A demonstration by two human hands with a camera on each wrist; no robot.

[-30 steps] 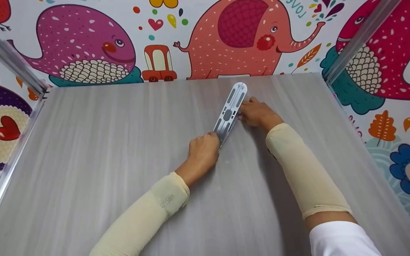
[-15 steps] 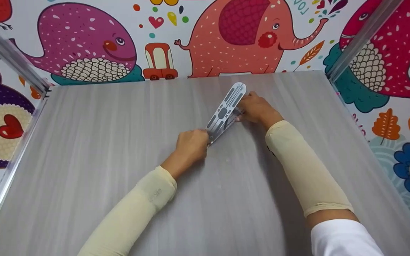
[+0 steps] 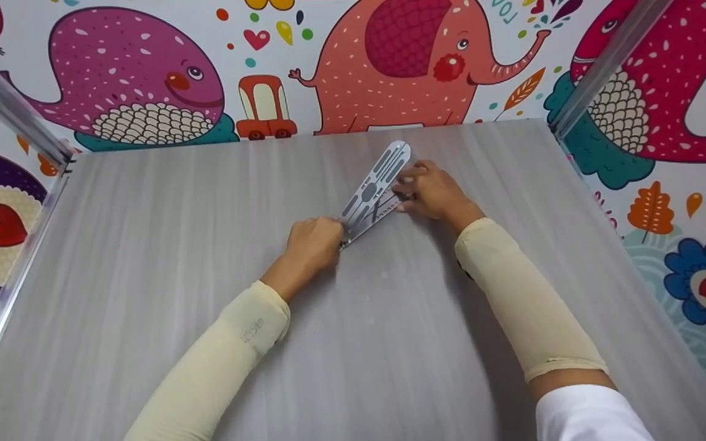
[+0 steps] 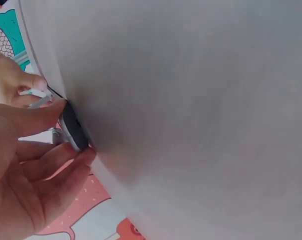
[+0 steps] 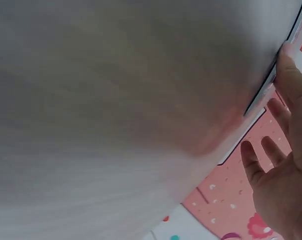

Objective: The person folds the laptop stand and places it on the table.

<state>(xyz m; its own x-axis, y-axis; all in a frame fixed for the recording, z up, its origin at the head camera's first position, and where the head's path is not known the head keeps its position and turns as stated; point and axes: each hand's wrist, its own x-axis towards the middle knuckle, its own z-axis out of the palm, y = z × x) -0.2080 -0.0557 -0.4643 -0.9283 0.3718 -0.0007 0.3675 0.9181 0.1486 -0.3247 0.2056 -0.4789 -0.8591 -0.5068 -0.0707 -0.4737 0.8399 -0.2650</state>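
Note:
A silver folding laptop stand [image 3: 370, 188], its upper bar slotted with grey pads, is tilted up over the table. Under that bar a lower bar [image 3: 379, 214] with a row of notches spreads away at an angle. My left hand [image 3: 315, 245] grips the joined end; in the left wrist view, thumb and fingers pinch around its dark end piece [image 4: 73, 127]. At the lower bar's far end is my right hand [image 3: 436, 190]. The right wrist view has its thumb [image 5: 286, 62] on the bar's thin edge, index finger behind, other fingers spread off it. My palm hides part of the joint.
A grey wood-grain table [image 3: 206, 294] lies beneath both arms. Metal posts [image 3: 604, 67] stand at its back corners. Behind it a wall [image 3: 328, 37] carries printed cartoon animals, and a metal rail [image 3: 3, 294] runs along the left edge.
The stand has shifted left with my left hand, and its two bars have spread further apart, showing more of the notched lower bar. My right hand's fingers have loosened and spread somewhat.

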